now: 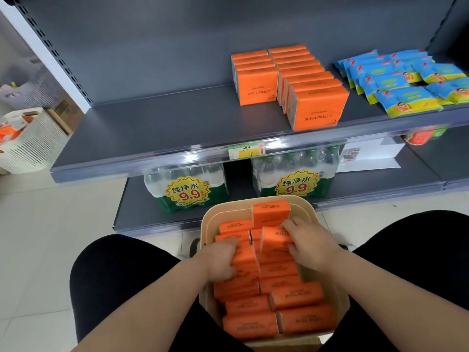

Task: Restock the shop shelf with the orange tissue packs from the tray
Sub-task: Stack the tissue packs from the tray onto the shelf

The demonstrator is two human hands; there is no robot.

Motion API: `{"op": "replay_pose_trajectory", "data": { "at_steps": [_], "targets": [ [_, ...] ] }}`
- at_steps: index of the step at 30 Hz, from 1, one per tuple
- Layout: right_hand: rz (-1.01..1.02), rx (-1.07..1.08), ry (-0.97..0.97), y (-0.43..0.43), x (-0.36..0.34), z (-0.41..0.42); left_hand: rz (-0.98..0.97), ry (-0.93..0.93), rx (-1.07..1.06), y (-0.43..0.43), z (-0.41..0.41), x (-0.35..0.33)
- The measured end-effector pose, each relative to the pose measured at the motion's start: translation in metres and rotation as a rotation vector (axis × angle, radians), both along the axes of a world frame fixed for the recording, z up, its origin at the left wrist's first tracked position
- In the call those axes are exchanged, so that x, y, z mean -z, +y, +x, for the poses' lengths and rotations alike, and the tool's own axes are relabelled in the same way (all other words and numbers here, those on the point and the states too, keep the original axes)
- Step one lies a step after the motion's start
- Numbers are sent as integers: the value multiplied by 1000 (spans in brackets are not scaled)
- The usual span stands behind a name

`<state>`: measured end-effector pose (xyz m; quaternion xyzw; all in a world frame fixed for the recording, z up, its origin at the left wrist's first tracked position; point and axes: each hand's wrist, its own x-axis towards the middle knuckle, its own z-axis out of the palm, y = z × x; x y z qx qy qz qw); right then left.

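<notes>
Orange tissue packs (266, 280) fill the beige tray (206, 224), where the left hand (220, 260) and right hand (308, 246) each curl fingers (291, 226) round a pack, below the grey shelf (157, 128).

This is a small shop. A grey metal shelf (152, 128) carries a price label (245, 151) on its front rail, with shrink-wrapped water bottle packs (187, 189) bearing 9.9 price stickers just below it. Blue wipe packets (403, 82) lie in rows at the shelf's right end.
</notes>
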<state>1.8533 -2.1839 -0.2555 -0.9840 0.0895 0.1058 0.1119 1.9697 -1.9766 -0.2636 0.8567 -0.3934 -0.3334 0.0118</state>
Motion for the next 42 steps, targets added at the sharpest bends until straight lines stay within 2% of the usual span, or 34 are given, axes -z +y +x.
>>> {"op": "replay_pose_trajectory", "data": {
  "at_steps": [9, 15, 20, 25, 30, 42],
  "targets": [
    [-168, 68, -229, -34, -89, 24, -365, -320, -146, -44, 53, -116],
    [-269, 139, -478, -69, -161, 51, -545, -556, -173, -91, 100, -179],
    [-354, 211, -609, -108, -202, 87, -544, -663, -219, -136, 135, -204],
    [-382, 224, -614, -135, -216, 123, -435, -649, -260, -178, 162, -197],
    [-392, 230, -586, -154, -209, 148, -372, -730, -243, -209, 187, -182],
    [-392, 238, -620, -163, -205, 158, -485, -731, -270, -241, 213, -163]
  ]
}}
